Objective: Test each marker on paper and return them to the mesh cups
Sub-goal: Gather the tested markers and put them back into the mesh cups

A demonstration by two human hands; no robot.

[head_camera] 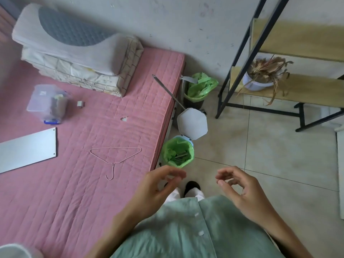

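Note:
No marker, paper or mesh cup shows in the head view. My left hand (160, 187) hovers in front of my green shirt, fingers loosely curled and holding nothing. My right hand (240, 189) hovers beside it, a hand's width to the right, fingers also loosely curled and empty. Both hands hang above the tiled floor, just below a small bin with a green liner (177, 152) whose white lid (191, 123) stands open.
A pink mattress (83, 183) fills the left, bearing a wire hanger (114, 157), a white board (28, 149), a clear plastic box (48, 104) and folded bedding (80, 53). A second green-lined bin (199, 88) stands by the wall. A black-framed wooden shelf (288, 86) holds a dried potted plant (264, 75).

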